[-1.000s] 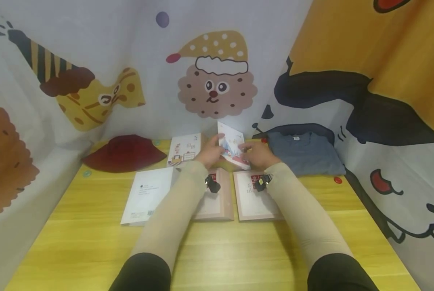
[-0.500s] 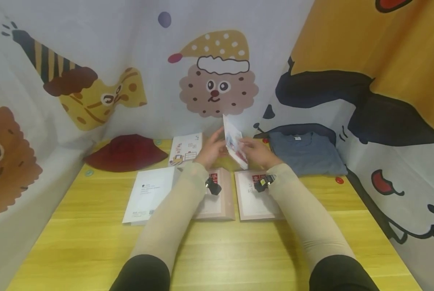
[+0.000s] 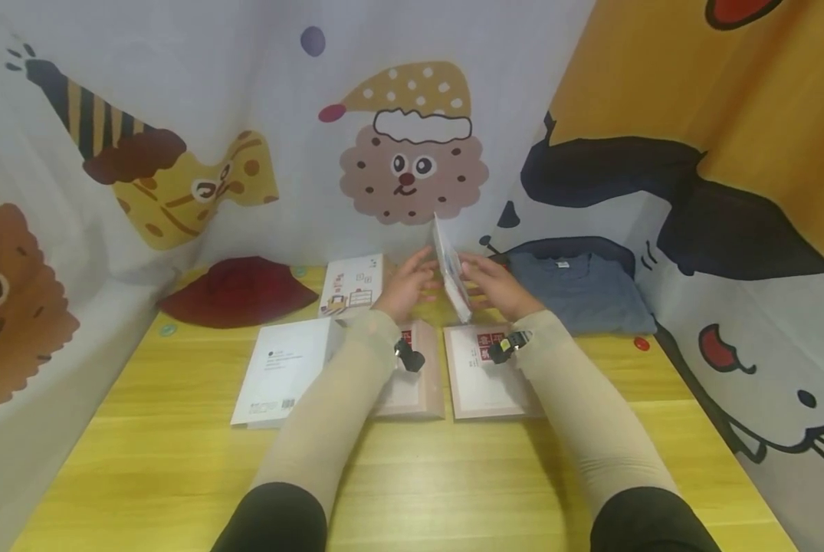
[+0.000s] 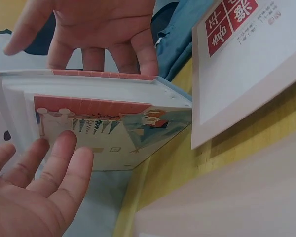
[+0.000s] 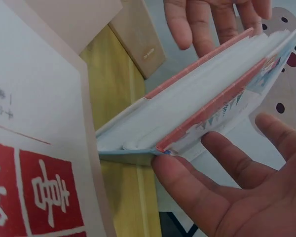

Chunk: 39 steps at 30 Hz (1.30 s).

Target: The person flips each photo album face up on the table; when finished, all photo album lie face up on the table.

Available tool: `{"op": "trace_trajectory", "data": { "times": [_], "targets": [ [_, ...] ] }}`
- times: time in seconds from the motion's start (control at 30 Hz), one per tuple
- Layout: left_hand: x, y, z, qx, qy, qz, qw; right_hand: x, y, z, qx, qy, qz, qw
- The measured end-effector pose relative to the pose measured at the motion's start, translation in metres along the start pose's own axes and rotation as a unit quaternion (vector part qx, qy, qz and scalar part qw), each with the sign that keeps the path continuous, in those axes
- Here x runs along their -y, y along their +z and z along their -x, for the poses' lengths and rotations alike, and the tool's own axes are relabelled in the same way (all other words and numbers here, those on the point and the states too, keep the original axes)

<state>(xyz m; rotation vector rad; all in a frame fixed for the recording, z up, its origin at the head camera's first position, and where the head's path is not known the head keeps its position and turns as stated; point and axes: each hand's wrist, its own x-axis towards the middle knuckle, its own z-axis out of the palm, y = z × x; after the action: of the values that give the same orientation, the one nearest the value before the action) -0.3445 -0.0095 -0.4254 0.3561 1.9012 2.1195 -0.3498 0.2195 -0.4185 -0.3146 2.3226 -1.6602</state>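
Observation:
A small hardcover book with an illustrated cover point(image 3: 451, 270) stands on edge between the two hands, leaning slightly, its white page block showing in both wrist views. To its left, the left hand point(image 3: 403, 290) has its fingers extended; in the left wrist view its fingertips lie at the illustrated cover point(image 4: 101, 131). The right hand point(image 3: 500, 290) is spread on the other side, its thumb and fingertips at the cover in the right wrist view. Neither hand curls round the book. Two pink-bordered books with red character blocks point(image 3: 484, 383) lie nearer, partly behind the sleeves.
A white book point(image 3: 283, 376) lies back cover up at left. Behind it lies another illustrated book point(image 3: 352, 282). A dark red hat point(image 3: 235, 295) is at the back left, a folded blue-grey shirt point(image 3: 577, 295) at the back right. Small round red point(image 3: 641, 344) and green point(image 3: 168, 330) pieces lie on the yellow table.
The book has turned from showing its cover to nearly edge-on and shifted slightly right. The left hand has let go of its edge, and both hands now have extended fingers beside it.

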Motion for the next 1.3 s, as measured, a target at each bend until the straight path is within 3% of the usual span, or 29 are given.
{"op": "trace_trajectory", "data": {
  "times": [0.27, 0.53, 0.67, 0.8, 1.0, 1.1, 1.23, 1.3],
  "targets": [
    [-0.003, 0.004, 0.007, 0.026, -0.009, -0.03, 0.9992, 0.004, -0.001, 0.005, 0.017, 0.012, -0.034, 0.999],
    [0.009, -0.001, -0.002, 0.053, -0.013, -0.073, 0.9958, 0.005, 0.004, 0.005, 0.02, 0.003, -0.043, 0.999],
    [0.015, -0.002, -0.007, 0.07, -0.028, -0.096, 0.9926, 0.004, 0.005, 0.004, 0.004, -0.003, -0.022, 1.0],
    [0.016, -0.001, -0.008, 0.087, -0.033, -0.113, 0.9893, 0.003, 0.006, 0.001, -0.043, -0.036, 0.046, 0.997],
    [0.015, 0.001, -0.009, 0.114, -0.023, -0.128, 0.9849, 0.014, 0.011, 0.002, -0.114, -0.084, 0.156, 0.978],
    [0.015, 0.001, -0.011, 0.125, -0.027, -0.138, 0.9822, 0.021, 0.012, 0.004, -0.133, -0.093, 0.23, 0.96],
    [0.017, -0.002, -0.012, 0.133, -0.04, -0.142, 0.9801, 0.029, 0.011, 0.007, -0.145, -0.066, 0.321, 0.933],
    [0.017, -0.004, -0.01, 0.128, -0.046, -0.15, 0.9793, 0.032, 0.008, 0.009, -0.145, -0.04, 0.338, 0.929]
  ]
}}
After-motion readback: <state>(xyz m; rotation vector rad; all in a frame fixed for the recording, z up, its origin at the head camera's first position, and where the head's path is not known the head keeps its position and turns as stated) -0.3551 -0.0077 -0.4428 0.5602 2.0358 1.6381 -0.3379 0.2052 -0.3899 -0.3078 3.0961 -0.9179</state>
